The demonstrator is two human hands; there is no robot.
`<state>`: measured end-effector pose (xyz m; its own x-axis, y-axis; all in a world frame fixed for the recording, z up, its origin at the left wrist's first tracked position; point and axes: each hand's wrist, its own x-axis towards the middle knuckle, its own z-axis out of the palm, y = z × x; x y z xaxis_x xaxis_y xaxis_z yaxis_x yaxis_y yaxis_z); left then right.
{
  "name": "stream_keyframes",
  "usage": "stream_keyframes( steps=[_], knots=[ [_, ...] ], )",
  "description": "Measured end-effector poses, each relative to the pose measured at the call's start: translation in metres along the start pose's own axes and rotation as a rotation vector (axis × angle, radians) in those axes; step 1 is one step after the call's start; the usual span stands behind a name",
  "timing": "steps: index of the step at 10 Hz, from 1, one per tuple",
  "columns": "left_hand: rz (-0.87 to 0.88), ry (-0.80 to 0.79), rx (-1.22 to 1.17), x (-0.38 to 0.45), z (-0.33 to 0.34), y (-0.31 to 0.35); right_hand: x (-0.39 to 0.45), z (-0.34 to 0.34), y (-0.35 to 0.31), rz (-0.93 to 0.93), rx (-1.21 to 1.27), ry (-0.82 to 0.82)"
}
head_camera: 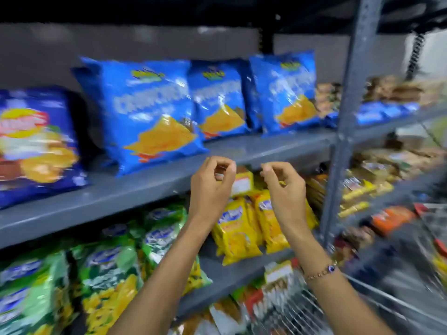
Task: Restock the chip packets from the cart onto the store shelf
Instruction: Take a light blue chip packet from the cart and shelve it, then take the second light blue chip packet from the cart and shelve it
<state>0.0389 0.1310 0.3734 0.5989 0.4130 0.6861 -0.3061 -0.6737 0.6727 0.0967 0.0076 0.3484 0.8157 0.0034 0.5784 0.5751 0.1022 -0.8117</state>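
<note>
Three light-blue chip packets stand upright on the grey upper shelf (150,187): a large near one (147,112), a middle one (217,100) and a right one (287,93). My left hand (211,187) and my right hand (284,187) hover side by side just in front of the shelf's edge, below and right of the near packet. Both have fingers curled with the tips pinched and hold nothing. A beaded bracelet (321,272) sits on my right wrist. The wire cart (362,308) shows at the lower right with packets (278,274) inside.
A dark-blue chip bag (36,143) stands at the left of the upper shelf. Green packets (104,269) and yellow packets (244,228) fill the shelf below. A grey metal upright (348,112) divides off a neighbouring rack of snacks (377,180) on the right.
</note>
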Motion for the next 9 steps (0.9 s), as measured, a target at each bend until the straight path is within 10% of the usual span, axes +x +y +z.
stream_keyframes(
  steps=[5, 7, 9],
  knots=[
    [-0.595, -1.195, -0.064, -0.263, 0.274, -0.09, -0.241, -0.288, 0.25, 1.071, -0.542, 0.542],
    [-0.948, -1.597, 0.37, -0.36, 0.314, -0.152, -0.325, -0.342, 0.318, 1.536, -0.689, 0.011],
    [-1.62, -1.389, 0.358, -0.428, 0.314, -0.166, -0.303, -0.36, 0.354, 1.606, -0.741, -0.359]
  ],
)
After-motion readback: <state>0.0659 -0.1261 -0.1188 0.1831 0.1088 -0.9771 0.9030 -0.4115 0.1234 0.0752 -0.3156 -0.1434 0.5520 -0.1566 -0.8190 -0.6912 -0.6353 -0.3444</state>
